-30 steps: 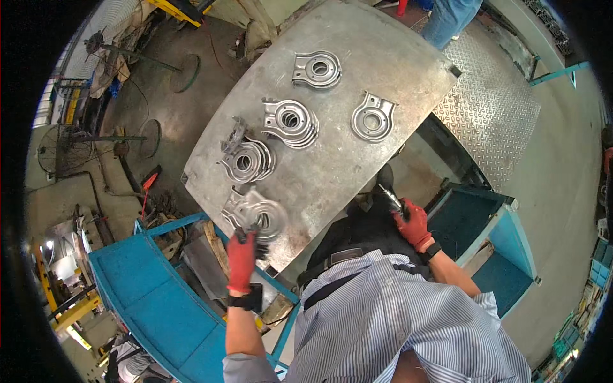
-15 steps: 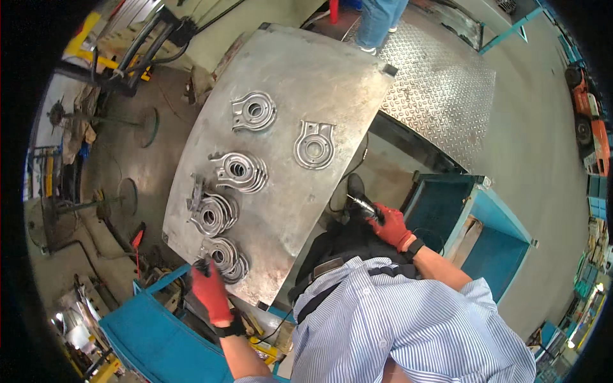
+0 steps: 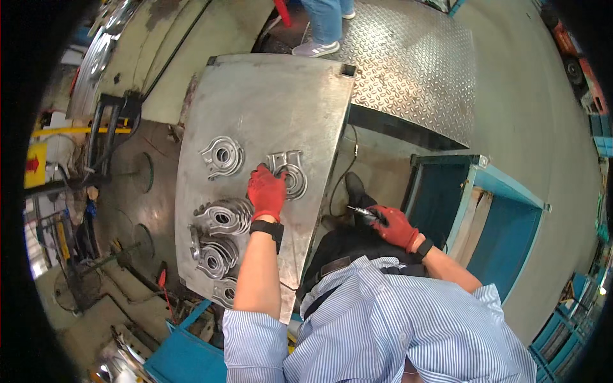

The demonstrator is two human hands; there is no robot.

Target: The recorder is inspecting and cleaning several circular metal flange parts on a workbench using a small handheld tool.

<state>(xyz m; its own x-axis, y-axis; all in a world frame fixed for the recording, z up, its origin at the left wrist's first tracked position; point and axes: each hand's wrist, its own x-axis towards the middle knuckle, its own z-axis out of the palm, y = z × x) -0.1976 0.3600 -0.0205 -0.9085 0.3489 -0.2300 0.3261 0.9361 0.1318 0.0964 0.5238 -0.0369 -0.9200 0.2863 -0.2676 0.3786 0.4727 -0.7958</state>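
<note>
My left hand [image 3: 267, 193], in a red glove, reaches over the steel tabletop [image 3: 274, 96]. Its fingers are bent against the left side of a ring-shaped metal bracket [image 3: 295, 182], which lies flat; part of the fingertips is hidden. Over my lap, my red-gloved right hand [image 3: 396, 228] is wrapped round a slim die grinder [image 3: 364, 212] with a shiny front end pointing left. Another ring bracket [image 3: 225, 157] lies by itself farther to the left. Nearer to me stand overlapping stacks of like brackets [image 3: 227, 217] [image 3: 218, 257], the nearest one partly behind my left forearm.
Beside my right arm stands a blue metal cabinet [image 3: 511, 236]. A thin hose [image 3: 348, 169] hangs off the table's right edge. Past the far edge a person in jeans [image 3: 324, 22] stands by a tread-plate platform [image 3: 415, 70]. A blue bin [image 3: 188, 351] sits at lower left.
My left hand has gone from the nearest bracket stack to the single bracket at the table's right side. My right hand keeps the die grinder in nearly the same place. The view has shifted.
</note>
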